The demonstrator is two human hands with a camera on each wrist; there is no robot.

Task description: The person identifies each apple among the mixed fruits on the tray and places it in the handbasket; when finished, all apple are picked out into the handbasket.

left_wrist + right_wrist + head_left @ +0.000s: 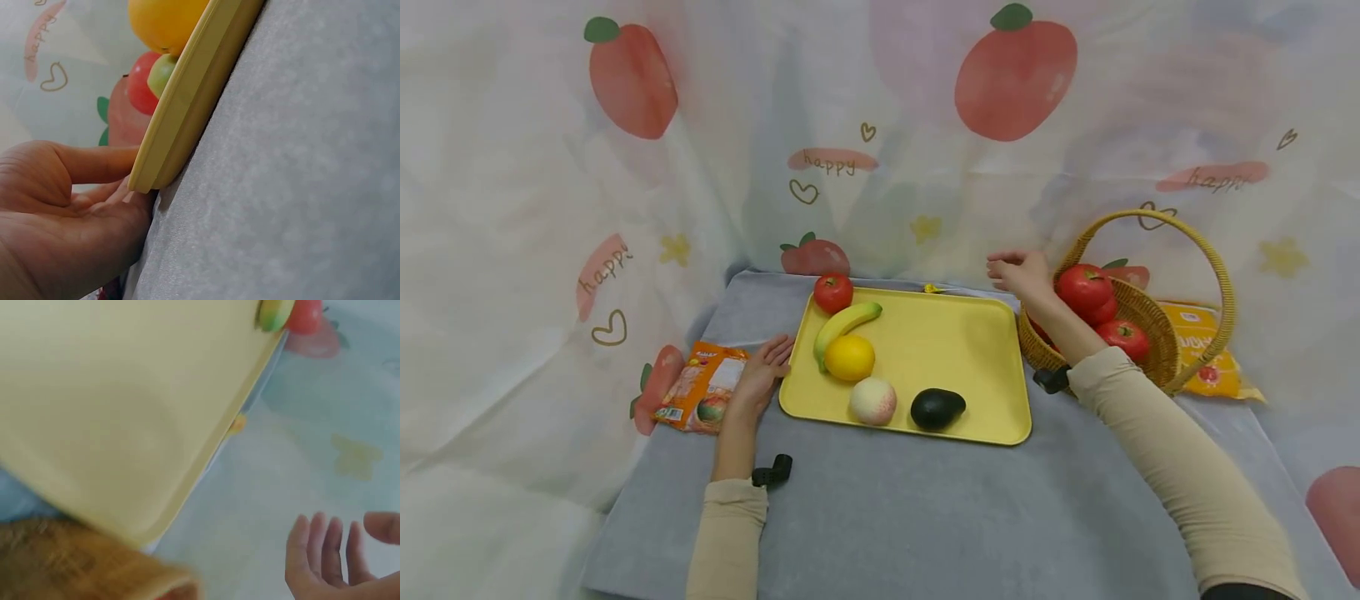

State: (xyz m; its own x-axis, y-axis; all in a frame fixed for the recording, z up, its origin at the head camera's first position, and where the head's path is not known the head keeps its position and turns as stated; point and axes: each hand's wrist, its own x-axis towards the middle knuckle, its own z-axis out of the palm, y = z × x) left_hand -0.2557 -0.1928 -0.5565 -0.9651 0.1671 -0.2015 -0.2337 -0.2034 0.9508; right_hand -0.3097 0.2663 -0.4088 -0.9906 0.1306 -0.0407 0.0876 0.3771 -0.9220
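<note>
My left hand (763,375) lies along the left edge of the yellow tray (955,350), fingers extended. In the left wrist view its thumb touches the rim, with the other fingers partly hidden behind the palm and tray. A round red fruit (833,293), a banana (842,329), a yellow-orange fruit (850,358), a peach (873,401) and a dark avocado (937,409) are on the tray. My right hand (1024,273) is raised between the tray's far right corner and the wicker basket (1157,333). Its fingers are loosely bent and hold nothing.
Several red fruits (1123,337) sit in the basket, under its tall arched handle (1217,275). Behind it is a yellow packet (1210,350). An orange packet (700,387) lies beside the left hand. A small yellow item (933,288) rests behind the tray, near the patterned curtain.
</note>
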